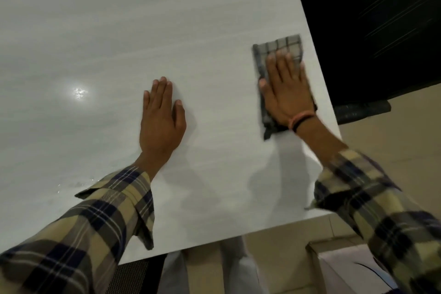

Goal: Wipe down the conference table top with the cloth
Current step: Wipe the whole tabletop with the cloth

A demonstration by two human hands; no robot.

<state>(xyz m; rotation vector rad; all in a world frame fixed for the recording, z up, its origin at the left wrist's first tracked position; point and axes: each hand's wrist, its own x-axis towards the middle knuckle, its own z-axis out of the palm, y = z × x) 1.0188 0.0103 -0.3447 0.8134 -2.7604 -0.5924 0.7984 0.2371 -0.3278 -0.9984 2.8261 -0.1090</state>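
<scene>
The cloth (279, 64), folded and checked, lies on the white table (95, 31) close to its right edge, near the front corner; broad bare tabletop stretches away to the left. The right hand (287, 92) presses flat on the cloth, fingers straight and together, wrist angled in from the right. The left hand (162, 117) rests palm-down on bare table, fingers straight, well apart from the cloth.

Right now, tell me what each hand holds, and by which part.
Nothing is gripped. The right hand presses flat on the middle of the cloth; the left hand rests flat on the table.
</scene>
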